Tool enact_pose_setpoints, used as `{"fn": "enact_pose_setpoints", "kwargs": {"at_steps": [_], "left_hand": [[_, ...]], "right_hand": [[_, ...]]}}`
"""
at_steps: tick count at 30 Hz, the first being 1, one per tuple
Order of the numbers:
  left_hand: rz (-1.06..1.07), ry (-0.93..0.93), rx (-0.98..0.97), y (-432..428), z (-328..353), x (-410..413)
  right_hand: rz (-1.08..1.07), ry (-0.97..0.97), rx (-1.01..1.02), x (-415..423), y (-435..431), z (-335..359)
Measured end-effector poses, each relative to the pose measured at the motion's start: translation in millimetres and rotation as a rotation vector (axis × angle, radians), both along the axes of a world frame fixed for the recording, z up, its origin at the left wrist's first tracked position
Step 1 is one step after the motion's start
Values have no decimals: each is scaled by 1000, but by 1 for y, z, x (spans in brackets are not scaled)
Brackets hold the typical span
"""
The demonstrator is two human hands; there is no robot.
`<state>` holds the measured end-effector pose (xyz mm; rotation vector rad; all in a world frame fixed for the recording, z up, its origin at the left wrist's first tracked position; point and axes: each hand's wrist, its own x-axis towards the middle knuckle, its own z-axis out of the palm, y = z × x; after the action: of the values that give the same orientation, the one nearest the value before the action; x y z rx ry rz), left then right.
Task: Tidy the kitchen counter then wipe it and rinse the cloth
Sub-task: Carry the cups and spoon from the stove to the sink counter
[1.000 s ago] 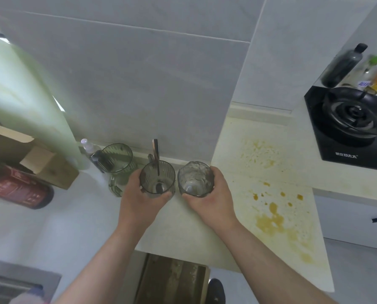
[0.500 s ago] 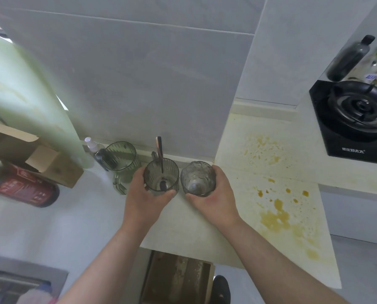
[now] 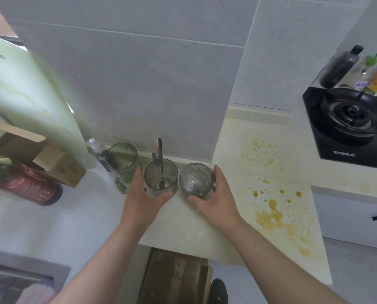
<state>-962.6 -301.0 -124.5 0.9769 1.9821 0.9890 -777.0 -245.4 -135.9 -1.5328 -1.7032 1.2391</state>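
- Gripping a ribbed cup (image 3: 160,178) at frame centre, the left hand (image 3: 141,198) curls fingers and thumb round its sides; a spoon (image 3: 160,154) stands inside.
- The right hand (image 3: 218,200) wraps a clear glass (image 3: 196,179) just right of it.
- Both are at the back of the counter (image 3: 183,227), by the wall; a green mug (image 3: 122,160) stands left.
- Yellow stains (image 3: 268,216) spread at lower right, below the stove (image 3: 350,126).

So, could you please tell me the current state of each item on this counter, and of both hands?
Ribbed glass: upright, spoon standing inside, gripped by the left hand.
Textured glass: upright, looks empty, gripped by the right hand.
Green mug: upright, looks empty.
Counter: stained with yellow-brown spills, not yet wiped.
Gas burner: no flame visible.
Cardboard box: flaps open.
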Motion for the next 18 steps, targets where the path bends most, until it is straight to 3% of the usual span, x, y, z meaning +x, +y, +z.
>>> {"fn": "enact_pose_setpoints", "kwargs": {"at_steps": [6,18], "left_hand": [[63,36,78,-39,27,8],[-193,-90,225,-94,83,51]], "right_hand": [[-62,-20,86,23,-28,22],[-157,100,57,94,-122,102]]}}
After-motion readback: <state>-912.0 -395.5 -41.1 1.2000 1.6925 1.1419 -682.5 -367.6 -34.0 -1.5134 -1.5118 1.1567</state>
